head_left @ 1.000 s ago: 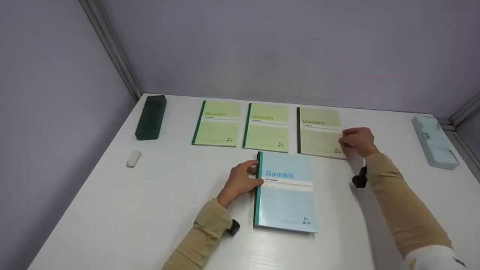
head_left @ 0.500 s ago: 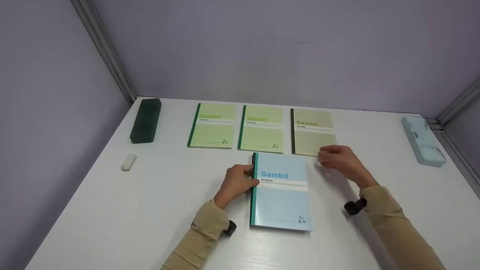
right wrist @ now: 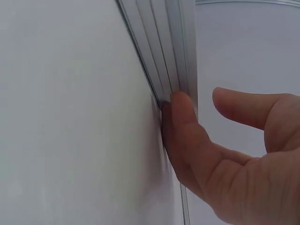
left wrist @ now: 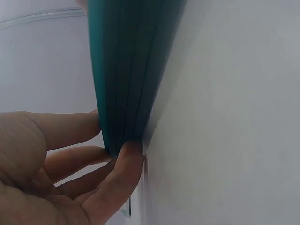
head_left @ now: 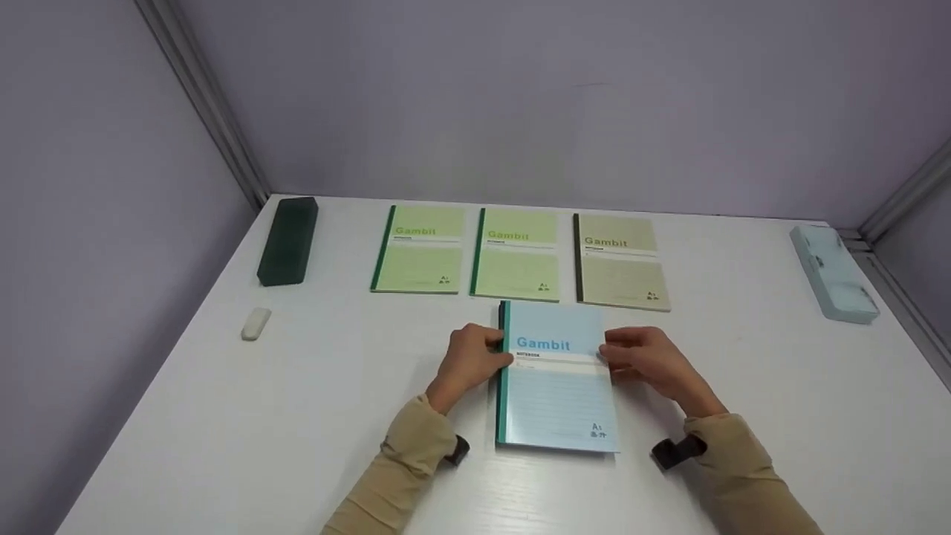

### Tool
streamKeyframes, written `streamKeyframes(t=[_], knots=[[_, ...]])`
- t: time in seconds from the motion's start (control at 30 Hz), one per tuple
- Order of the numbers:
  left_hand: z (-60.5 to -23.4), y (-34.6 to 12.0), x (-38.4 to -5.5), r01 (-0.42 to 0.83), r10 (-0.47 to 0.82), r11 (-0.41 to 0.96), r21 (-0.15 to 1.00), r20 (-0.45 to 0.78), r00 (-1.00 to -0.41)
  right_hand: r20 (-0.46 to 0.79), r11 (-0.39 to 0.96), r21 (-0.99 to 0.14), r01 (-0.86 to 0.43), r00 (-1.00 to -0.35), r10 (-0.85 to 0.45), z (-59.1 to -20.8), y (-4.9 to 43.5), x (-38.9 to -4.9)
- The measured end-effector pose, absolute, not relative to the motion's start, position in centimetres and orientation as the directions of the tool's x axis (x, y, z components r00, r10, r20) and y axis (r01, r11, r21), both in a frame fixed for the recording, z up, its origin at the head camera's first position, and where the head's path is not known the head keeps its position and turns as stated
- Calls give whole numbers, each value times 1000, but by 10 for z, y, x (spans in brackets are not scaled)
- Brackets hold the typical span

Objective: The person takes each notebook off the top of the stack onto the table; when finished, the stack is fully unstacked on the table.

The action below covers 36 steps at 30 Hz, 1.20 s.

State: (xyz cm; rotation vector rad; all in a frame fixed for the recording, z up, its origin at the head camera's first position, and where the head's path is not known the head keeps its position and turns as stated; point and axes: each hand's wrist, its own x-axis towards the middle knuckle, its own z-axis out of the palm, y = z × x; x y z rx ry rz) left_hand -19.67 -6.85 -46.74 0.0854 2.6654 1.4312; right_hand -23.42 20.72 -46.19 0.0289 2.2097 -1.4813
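Note:
A stack of several notebooks, a light blue one (head_left: pixel 561 401) with a green spine on top, lies at the middle of the table. My left hand (head_left: pixel 469 362) holds its spine side, the thumb at the edge of the top cover. In the left wrist view, fingertips (left wrist: pixel 130 152) press on the lower spines (left wrist: pixel 129 70). At the opposite side my right hand (head_left: pixel 650 360) touches the page edges. Fingers (right wrist: pixel 183 110) meet the stacked edges (right wrist: pixel 161 47) in the right wrist view, while the thumb (right wrist: pixel 234 105) stands apart from the cover.
Behind the stack lie two green notebooks (head_left: pixel 423 264) (head_left: pixel 518 267) and a tan notebook (head_left: pixel 620 275) in a row. A dark green case (head_left: pixel 288 241) and a white eraser (head_left: pixel 256 324) are at left, a pale blue pencil case (head_left: pixel 833 275) at far right.
My right hand has left the tan notebook and come down and left to the right side of the blue notebook stack. The left hand has kept its hold on the spine side.

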Motion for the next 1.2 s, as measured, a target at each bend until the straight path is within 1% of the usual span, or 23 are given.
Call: streamKeyframes(t=[0.3, 0.47, 0.6, 0.9, 1.2], knots=[[-474, -77, -196, -60, 58, 493, 868, -101, -993, -356, 457, -858, 237, -914, -196, -468, 196, -227], [-479, -83, -195, -69, 42, 464, 883, -100, -994, -329, 414, -883, 223, -922, -205, -469, 191, -227], [-483, -88, -194, -52, 30, 463, 885, -74, -997, -300, 373, -906, 200, -925, -234, -469, 187, -230], [-484, -92, -200, -6, 40, 493, 870, -29, -999, -335, 319, -916, 242, -900, -280, -470, 184, -239], [-484, -99, -203, -15, 37, 500, 866, -38, -999, -319, 219, -944, 246, -846, -426, -474, 183, -243]])
